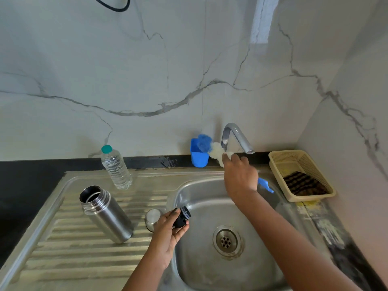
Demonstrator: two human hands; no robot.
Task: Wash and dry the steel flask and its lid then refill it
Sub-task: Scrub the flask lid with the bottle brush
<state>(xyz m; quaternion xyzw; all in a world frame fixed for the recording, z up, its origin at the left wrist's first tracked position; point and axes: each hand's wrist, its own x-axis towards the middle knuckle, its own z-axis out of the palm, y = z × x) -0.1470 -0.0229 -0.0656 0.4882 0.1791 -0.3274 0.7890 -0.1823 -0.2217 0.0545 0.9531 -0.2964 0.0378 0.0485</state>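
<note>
The open steel flask (107,215) stands on the ribbed drainboard (69,255), left of the sink basin (210,267). A steel cap (152,218) sits on the drainboard just right of the flask. My left hand (170,232) grips a black inner lid (182,218) over the basin's left rim. My right hand (239,175) holds a bottle brush (216,152) with a blue handle and blue-and-white bristles, raised beside the tap (237,139). The brush head points toward a blue holder cup (198,156).
A clear water bottle with a teal cap (116,168) stands at the back of the drainboard. A beige basket (300,175) with a dark cloth sits right of the basin. The drain (226,241) is in the basin's middle. Marble wall behind.
</note>
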